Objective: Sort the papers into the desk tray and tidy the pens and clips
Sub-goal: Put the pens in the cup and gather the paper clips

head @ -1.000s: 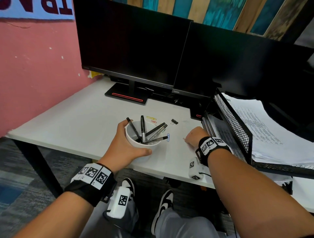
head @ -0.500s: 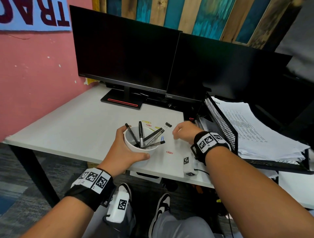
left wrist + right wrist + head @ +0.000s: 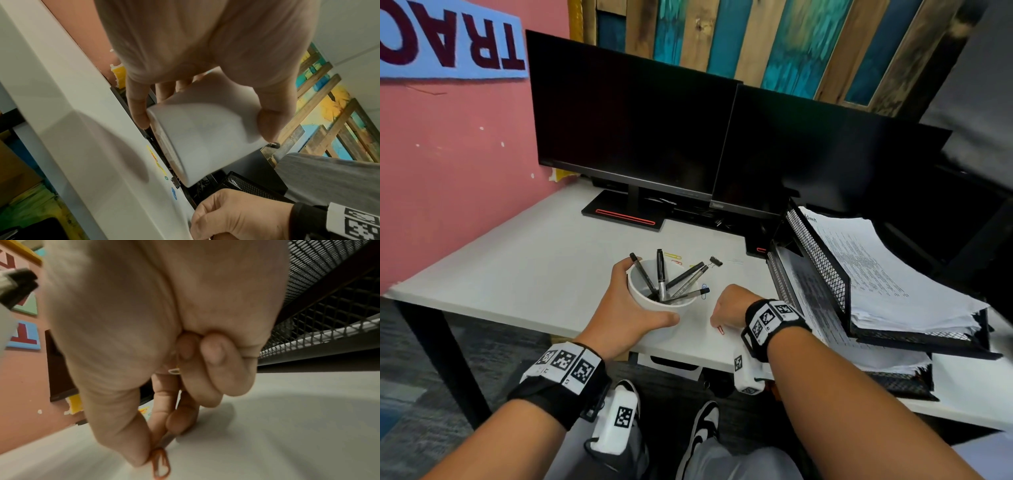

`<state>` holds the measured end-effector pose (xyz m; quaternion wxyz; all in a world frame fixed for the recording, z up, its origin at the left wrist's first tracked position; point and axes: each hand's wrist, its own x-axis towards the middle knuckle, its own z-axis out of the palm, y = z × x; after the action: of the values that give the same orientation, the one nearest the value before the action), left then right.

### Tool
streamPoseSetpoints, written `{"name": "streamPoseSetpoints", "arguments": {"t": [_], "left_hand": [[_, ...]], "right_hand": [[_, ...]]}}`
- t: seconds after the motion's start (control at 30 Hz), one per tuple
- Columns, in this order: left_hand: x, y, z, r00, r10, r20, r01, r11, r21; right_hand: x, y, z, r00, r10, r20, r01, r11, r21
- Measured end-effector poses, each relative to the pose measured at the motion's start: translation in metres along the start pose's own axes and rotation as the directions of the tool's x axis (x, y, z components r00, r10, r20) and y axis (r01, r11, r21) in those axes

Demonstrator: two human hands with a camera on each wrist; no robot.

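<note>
Right hand [image 3: 727, 306] dropped onto near-pointing red clip [image 3: 161, 464].

- White round cup [image 3: 659, 310] holds several black and silver pens [image 3: 661, 274], leaning outward, near the front edge of the white bench [image 3: 517, 270].
- Black wire-mesh desk tray [image 3: 822, 260], at the bench's right, carries stacked printed papers [image 3: 887, 274].
- Small red paper clip [image 3: 161, 462] lies flat on the bench; yellow, red and blue clips [image 3: 703, 291] and a black binder clip [image 3: 716, 262] lie scattered behind the cup.

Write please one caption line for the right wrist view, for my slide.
Right hand with thumb and fingers at a red paper clip on the white desk.
</note>
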<state>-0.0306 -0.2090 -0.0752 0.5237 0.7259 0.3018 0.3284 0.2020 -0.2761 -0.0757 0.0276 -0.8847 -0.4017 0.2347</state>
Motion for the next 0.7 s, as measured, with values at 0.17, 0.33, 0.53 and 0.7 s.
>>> {"name": "streamPoseSetpoints", "arguments": {"t": [0.17, 0.33, 0.53, 0.7], "left_hand": [[-0.001, 0.001, -0.001, 1.000, -0.014, 0.011, 0.014, 1.000, -0.005], [0.000, 0.001, 0.003, 1.000, -0.004, 0.023, 0.005, 1.000, -0.025], [0.000, 0.000, 0.006, 1.000, -0.021, 0.022, 0.021, 1.000, -0.020], [0.002, -0.002, 0.004, 1.000, -0.024, 0.010, 0.025, 0.999, -0.020]], "right_hand": [[0.001, 0.008, -0.008, 1.000, 0.004, 0.001, -0.004, 1.000, -0.021], [0.000, 0.007, -0.005, 0.999, 0.028, -0.019, -0.031, 0.988, -0.151], [-0.003, 0.007, -0.005, 1.000, 0.007, 0.020, -0.006, 0.999, -0.049], [-0.022, -0.009, -0.042, 0.962, -0.092, -0.257, 0.192, 0.897, 0.398]]}}
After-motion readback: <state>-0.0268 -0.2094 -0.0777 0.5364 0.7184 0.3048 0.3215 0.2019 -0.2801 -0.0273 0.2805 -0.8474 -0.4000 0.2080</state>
